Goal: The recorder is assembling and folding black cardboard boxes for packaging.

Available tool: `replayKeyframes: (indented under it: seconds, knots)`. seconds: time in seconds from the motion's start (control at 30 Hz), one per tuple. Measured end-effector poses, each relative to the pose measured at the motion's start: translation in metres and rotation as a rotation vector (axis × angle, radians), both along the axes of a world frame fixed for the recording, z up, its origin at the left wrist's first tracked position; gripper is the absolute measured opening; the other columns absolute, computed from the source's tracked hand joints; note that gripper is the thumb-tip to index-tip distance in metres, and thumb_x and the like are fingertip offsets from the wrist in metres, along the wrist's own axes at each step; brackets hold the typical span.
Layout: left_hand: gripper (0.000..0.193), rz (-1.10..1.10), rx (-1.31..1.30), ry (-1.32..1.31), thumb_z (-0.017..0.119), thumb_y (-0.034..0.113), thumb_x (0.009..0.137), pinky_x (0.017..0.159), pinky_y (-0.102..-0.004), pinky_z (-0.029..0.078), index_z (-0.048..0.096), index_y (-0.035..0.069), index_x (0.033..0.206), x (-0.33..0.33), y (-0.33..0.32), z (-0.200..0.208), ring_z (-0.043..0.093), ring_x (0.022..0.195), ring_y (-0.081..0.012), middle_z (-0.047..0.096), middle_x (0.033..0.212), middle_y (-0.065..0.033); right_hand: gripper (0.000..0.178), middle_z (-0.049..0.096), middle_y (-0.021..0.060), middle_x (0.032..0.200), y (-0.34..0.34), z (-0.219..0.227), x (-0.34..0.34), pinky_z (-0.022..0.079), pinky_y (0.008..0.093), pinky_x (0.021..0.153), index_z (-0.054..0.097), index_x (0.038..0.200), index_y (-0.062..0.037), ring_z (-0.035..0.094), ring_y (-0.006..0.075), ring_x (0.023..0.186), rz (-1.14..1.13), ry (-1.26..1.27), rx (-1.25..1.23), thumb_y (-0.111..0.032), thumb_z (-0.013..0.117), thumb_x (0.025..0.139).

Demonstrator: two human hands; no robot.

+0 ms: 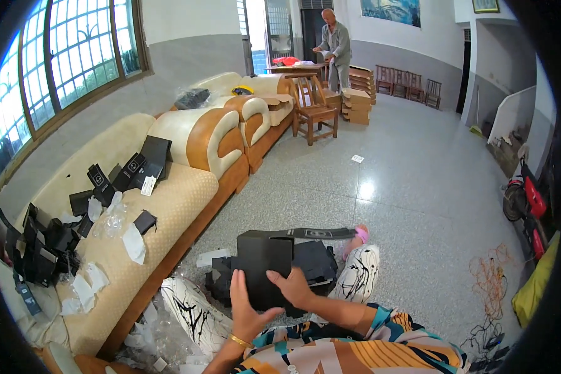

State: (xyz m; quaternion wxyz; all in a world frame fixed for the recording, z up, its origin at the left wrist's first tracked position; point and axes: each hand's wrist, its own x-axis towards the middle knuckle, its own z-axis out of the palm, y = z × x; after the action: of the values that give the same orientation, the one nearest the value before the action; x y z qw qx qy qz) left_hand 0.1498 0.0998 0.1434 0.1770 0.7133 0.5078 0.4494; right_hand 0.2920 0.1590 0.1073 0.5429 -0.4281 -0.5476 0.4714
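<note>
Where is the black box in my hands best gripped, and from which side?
I would grip the black box low on its opposite sides: left hand from the left, right hand from the right. Its broad, flat, boxy shape should suit two hands. I would avoid the black strip reaching right near its top; it looks thin and may bend.

A wide fisheye view looks from head height beside the sofa [187, 181] — tilted down at the left hand [248, 316] and right hand [291, 289], close below and right of the sofa — and reaches forward past the sofa's far end to the distant back wall [411, 45].
</note>
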Motion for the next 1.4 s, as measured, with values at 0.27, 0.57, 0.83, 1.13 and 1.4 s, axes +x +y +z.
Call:
replayKeyframes:
  seconds: [0.27,0.57,0.83,1.13,1.4]
  knots:
    - [0.124,-0.104,-0.001,0.026,0.084,0.033,0.044,0.102,-0.0469,0.017,0.008,-0.002,0.136,0.003,-0.005,-0.030,0.010,0.128,-0.0469,-0.002,0.138,-0.0321,0.034,0.055,0.0207,0.107,-0.034,0.014,-0.012,0.040,0.0358,0.086,0.048,0.113,0.0004,0.054,0.0289,0.098,0.222,-0.175,0.288,-0.016,0.051,0.084]
    - [0.094,0.055,0.427,0.218,0.074,0.014,0.054,0.095,-0.0610,0.018,0.021,0.000,0.130,0.006,0.008,-0.034,0.014,0.123,-0.0539,0.004,0.136,-0.0359,0.040,0.056,0.0115,0.093,-0.051,0.025,-0.015,0.042,0.0313,0.075,0.051,0.105,0.0024,0.053,0.0185,0.084,0.181,0.179,0.029,-0.032,0.036,0.093]
    - [0.074,0.370,0.158,0.303,0.059,0.000,0.063,0.098,-0.0440,0.027,0.029,0.000,0.131,-0.022,0.005,-0.016,0.038,0.117,-0.0349,0.036,0.129,-0.0208,0.022,0.059,0.0039,0.097,-0.035,0.029,-0.002,0.047,0.0264,0.067,0.051,0.103,-0.0101,0.057,0.0150,0.083,0.067,0.774,-0.405,-0.028,0.045,0.091]
    - [0.076,0.276,0.001,-0.636,0.063,0.002,0.070,0.094,-0.0294,0.035,0.023,0.003,0.135,-0.025,0.012,-0.021,0.042,0.114,-0.0206,0.037,0.127,-0.0134,0.025,0.055,0.0045,0.104,-0.018,0.026,0.001,0.043,0.0319,0.075,0.051,0.105,-0.0106,0.053,0.0184,0.089,0.179,0.923,-0.519,-0.030,0.048,0.089]
    - [0.054,0.205,0.045,-0.291,0.058,0.014,0.076,0.091,-0.0300,0.037,0.038,0.000,0.124,-0.034,0.010,-0.012,0.049,0.105,-0.0210,0.050,0.112,-0.0143,0.040,0.049,0.0084,0.118,-0.040,0.011,0.008,0.034,0.0346,0.095,0.039,0.123,-0.0074,0.047,0.0222,0.110,0.411,0.377,-0.404,-0.027,0.045,0.090]
